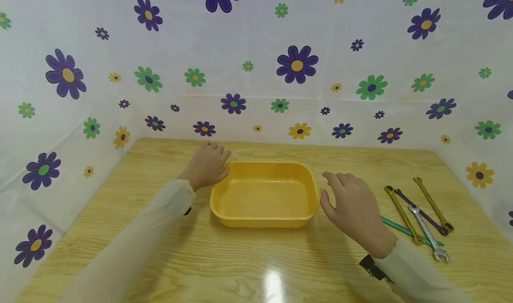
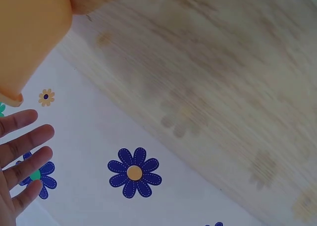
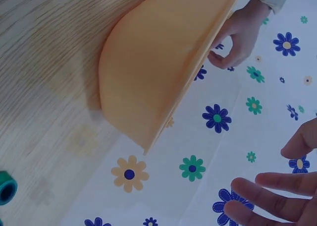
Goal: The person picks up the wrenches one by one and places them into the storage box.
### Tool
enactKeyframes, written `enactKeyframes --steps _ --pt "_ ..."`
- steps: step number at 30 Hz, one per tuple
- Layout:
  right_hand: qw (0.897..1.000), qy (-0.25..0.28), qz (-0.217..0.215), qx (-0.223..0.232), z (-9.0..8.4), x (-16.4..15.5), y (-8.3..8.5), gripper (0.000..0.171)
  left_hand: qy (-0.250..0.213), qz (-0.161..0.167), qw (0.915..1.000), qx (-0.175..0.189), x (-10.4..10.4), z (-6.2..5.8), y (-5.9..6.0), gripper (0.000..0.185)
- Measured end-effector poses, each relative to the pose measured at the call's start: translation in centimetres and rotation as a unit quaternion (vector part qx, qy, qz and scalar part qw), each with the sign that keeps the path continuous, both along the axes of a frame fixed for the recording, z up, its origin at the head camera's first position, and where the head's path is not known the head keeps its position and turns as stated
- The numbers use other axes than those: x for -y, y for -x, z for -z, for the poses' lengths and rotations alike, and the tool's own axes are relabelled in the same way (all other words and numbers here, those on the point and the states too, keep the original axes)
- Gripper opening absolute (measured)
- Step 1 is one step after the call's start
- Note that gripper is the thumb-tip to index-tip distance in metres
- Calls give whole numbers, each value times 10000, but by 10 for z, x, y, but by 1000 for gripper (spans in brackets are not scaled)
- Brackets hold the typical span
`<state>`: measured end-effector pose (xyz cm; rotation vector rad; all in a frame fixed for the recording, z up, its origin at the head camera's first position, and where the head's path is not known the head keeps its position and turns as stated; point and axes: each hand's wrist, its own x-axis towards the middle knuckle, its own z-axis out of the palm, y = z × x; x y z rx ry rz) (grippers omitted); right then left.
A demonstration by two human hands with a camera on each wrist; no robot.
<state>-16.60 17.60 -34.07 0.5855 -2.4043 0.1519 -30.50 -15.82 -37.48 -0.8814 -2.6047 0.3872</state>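
Shallow rectangular yellow plastic tray (image 1: 264, 195) sitting near the middle of the pale wood-grain table (image 1: 160, 258), empty inside. Left hand (image 1: 207, 164) at the tray's far-left corner, fingers relaxed and loosely bent, resting beside the rim; actual contact not clear. Right hand (image 1: 352, 207) just beside the tray's right rim, fingers spread and relaxed, gripping nothing. Right of that hand, well apart from the tray: two gold metal wrenches (image 1: 434, 203), a purple wrench (image 1: 421, 212), a silver wrench (image 1: 428, 234) and a green wrench (image 1: 394, 225) partly hidden behind the wrist. White flower-printed sheet (image 1: 256, 71) walling the table on three sides
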Motion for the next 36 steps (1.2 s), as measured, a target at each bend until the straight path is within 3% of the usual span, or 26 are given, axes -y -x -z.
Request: enactKeyframes --steps 9,18,26,36 --pt "9981 -155 -416 -436 2 -30 -7 33 -311 -213 9989 280 -4 3 0 37" --pt "9980 -131 -177 -600 0 -73 -7 36 -529 -146 9982 248 -3 9 7 29" --pt "9967 -32 -29 -807 0 -105 0 38 -661 -130 9971 349 -3 8 5 32" --pt "9975 -37 297 -636 3 -134 3 40 -673 -51 9971 343 -2 13 2 29"
